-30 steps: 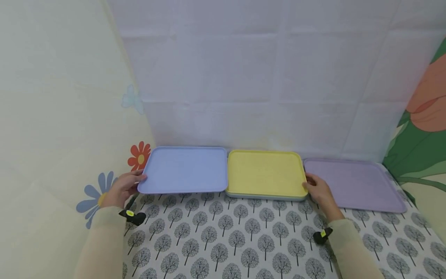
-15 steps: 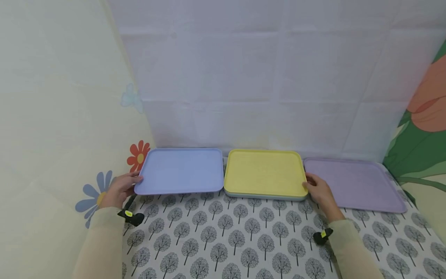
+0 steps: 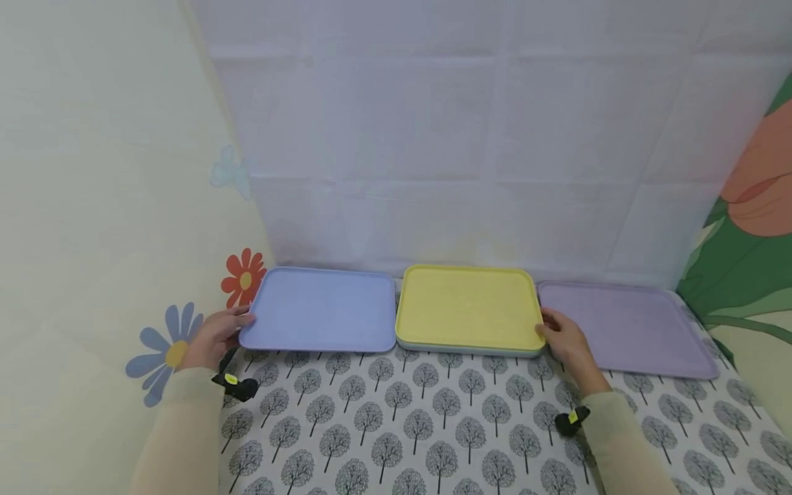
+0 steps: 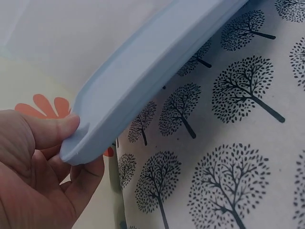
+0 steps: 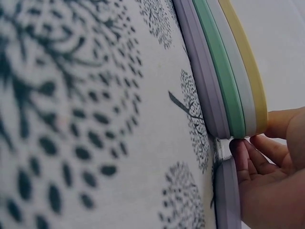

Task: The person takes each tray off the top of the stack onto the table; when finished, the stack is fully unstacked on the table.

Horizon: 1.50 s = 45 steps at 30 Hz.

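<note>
My left hand [image 3: 216, 337] pinches the left edge of a light blue tray [image 3: 322, 309], thumb on the rim and fingers beneath, as the left wrist view shows. The tray's held corner stands off the tree-print cloth in that view. Right beside it lies a yellow tray [image 3: 467, 306], on top of a stack. In the right wrist view, a white tray [image 5: 243, 102], a green tray [image 5: 224, 81] and a purple tray [image 5: 205, 81] show under the yellow one. My right hand [image 3: 568, 344] holds the stack's right side, thumb against the yellow rim, fingers curled at the lower trays.
A separate purple tray [image 3: 631, 330] lies on the tree-print cloth [image 3: 421, 426] at the right, close to my right hand. A pale wall sheet [image 3: 396, 124] rises behind the trays. Flower-printed sheets [image 3: 99, 172] stand at both sides.
The blue tray has shifted a little left, from against the yellow tray, and its near edge has come down slightly. My left hand has gone along with it. My right hand stays at the stack.
</note>
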Motion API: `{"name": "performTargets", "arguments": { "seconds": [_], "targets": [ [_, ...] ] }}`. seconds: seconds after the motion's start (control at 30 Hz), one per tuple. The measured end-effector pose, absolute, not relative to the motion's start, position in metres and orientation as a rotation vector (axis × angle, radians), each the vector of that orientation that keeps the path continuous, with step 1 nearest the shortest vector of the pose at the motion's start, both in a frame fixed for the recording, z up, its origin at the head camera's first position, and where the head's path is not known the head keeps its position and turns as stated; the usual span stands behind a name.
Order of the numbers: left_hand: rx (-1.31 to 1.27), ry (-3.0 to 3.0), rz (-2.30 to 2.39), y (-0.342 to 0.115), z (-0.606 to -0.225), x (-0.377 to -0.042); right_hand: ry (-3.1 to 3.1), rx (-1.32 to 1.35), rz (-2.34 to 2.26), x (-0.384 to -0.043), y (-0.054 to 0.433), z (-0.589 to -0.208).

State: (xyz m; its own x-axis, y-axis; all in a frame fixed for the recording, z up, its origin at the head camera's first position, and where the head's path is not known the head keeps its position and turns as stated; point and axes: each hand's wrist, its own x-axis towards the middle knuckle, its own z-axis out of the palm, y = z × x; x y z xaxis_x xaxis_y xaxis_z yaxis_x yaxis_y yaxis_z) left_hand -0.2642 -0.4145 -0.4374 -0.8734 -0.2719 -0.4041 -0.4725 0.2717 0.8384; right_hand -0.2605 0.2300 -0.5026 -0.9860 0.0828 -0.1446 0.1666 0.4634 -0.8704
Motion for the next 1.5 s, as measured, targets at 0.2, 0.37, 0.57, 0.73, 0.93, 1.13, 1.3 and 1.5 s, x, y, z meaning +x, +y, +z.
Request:
{"name": "performTargets", "arguments": {
  "seconds": [0.2, 0.37, 0.57, 0.73, 0.93, 1.13, 1.3, 1.5],
  "targets": [
    [-0.720, 2.414, 1.638, -0.412, -0.449, -0.272, 2.629, 0.224, -1.563, -0.259, 0.234, -0.504],
    [-0.764, 2.471, 1.683, -0.405, -0.453, -0.276, 2.638, 0.228, -1.562, -0.259, 0.236, -0.502],
    [-0.827, 2.439, 1.724, -0.399, -0.455, -0.276, 2.634, 0.220, -1.561, -0.258, 0.237, -0.501],
    [-0.854, 2.429, 1.738, -0.395, -0.456, -0.276, 2.629, 0.220, -1.569, -0.257, 0.237, -0.500],
    [-0.865, 2.491, 1.652, -0.391, -0.458, -0.280, 2.623, 0.240, -1.570, -0.256, 0.237, -0.500],
    [-0.828, 2.569, 1.587, -0.383, -0.458, -0.277, 2.621, 0.235, -1.573, -0.254, 0.237, -0.498],
    [-0.712, 2.693, 1.550, -0.371, -0.448, -0.277, 2.625, 0.239, -1.564, -0.254, 0.237, -0.498],
    [-0.649, 2.767, 1.486, -0.352, -0.440, -0.288, 2.630, 0.240, -1.563, -0.256, 0.236, -0.497]
  ]
}}
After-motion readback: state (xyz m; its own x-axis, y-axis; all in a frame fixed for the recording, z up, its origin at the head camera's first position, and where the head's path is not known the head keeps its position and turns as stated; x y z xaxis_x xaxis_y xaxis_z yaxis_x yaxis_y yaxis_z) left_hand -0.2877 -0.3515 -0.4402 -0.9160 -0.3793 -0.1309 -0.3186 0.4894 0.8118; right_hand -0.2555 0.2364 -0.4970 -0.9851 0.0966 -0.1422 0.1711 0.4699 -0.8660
